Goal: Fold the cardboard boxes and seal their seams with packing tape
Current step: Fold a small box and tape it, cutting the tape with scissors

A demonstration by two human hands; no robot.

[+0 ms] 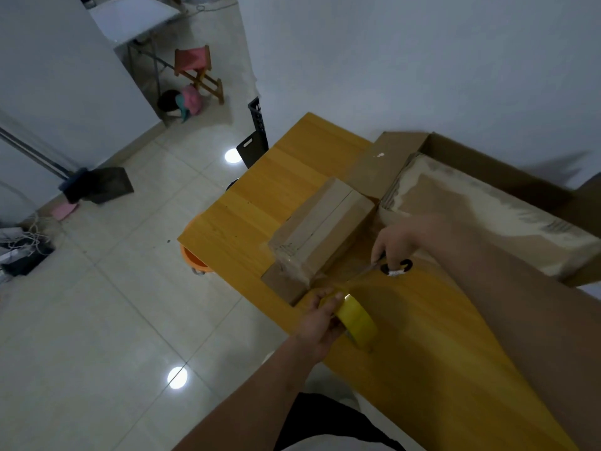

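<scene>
A small folded cardboard box [320, 229] lies on the wooden table [260, 196], with clear tape along its top seam and over its near end. My left hand [320, 317] grips a yellow roll of packing tape [356, 315] just in front of the box. A strip of tape [335, 283] stretches from the roll to the box's near end. My right hand [395, 244] holds black-handled scissors [395, 266] right of the box, blades pointing at the stretched strip.
A large open carton [481, 170] holding a wrapped stack of flat cardboard [487, 216] fills the table's far right. An orange bucket [195, 257] sits under the table's left edge. A black crate [258, 120], a stool [195, 70] and cables stand on the tiled floor.
</scene>
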